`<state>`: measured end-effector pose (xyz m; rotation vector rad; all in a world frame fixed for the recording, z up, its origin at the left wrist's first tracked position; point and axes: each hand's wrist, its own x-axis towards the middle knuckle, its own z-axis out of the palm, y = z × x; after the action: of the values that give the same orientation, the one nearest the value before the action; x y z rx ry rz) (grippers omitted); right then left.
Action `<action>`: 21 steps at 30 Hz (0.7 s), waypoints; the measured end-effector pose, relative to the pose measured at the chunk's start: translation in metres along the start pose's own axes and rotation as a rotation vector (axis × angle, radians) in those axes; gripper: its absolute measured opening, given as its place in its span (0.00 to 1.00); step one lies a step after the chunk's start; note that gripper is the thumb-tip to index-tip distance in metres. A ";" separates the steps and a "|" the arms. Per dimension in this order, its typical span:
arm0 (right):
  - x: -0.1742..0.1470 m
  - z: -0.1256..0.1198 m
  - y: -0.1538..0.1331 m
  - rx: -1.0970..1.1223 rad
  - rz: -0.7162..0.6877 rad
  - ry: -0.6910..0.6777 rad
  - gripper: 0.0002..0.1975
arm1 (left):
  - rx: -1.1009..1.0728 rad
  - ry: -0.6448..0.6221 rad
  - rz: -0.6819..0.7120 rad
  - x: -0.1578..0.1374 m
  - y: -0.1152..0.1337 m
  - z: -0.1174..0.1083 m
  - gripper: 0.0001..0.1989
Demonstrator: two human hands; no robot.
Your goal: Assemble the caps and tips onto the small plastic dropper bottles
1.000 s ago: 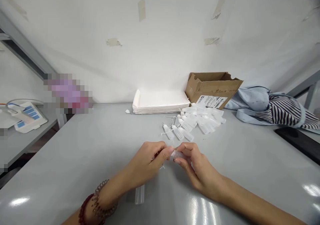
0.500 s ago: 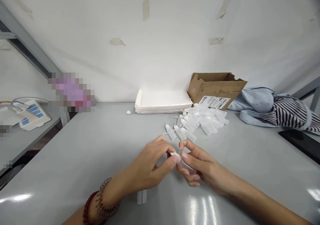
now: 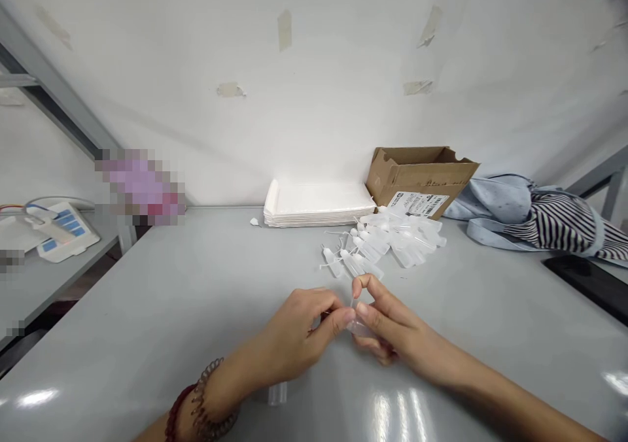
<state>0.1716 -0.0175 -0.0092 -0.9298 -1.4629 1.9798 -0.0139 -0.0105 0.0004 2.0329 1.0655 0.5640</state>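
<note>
A small translucent squeeze bottle (image 3: 360,328) is held low over the grey table between both hands. My right hand (image 3: 400,324) is closed around the bottle's body, with the index finger raised and bent near the neck. My left hand (image 3: 301,334) pinches the bottle's top end, and its fingers hide the white cap there. A thin strand shows between the fingertips of the two hands. Beyond them lies a pile of similar bottles (image 3: 392,238) with white tops and thin straps. A clear plastic piece (image 3: 277,393) rests partly hidden below my left wrist.
A stack of white padded envelopes (image 3: 318,206) lies against the wall, with a small white cap (image 3: 254,222) at its left. An open cardboard box (image 3: 417,180) leans behind the pile. At the right are a blue striped bag (image 3: 554,223) and a black phone (image 3: 589,285).
My left fingers have closed further over the bottle's top, covering the white cap that showed before. The left hand sits slightly lower. My right hand keeps its hold.
</note>
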 end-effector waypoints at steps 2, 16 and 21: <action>0.002 -0.003 -0.003 0.228 0.146 -0.066 0.13 | 0.033 0.060 0.123 -0.002 -0.001 0.001 0.13; 0.002 -0.009 0.023 -0.825 -0.511 0.296 0.05 | -0.141 -0.095 -0.064 0.002 0.005 -0.006 0.19; 0.000 -0.006 0.019 -0.693 -0.471 0.265 0.06 | -0.301 -0.194 -0.104 -0.001 0.004 -0.005 0.18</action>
<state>0.1761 -0.0194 -0.0282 -0.9455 -2.0131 0.9769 -0.0159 -0.0110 0.0070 1.7205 0.9054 0.4349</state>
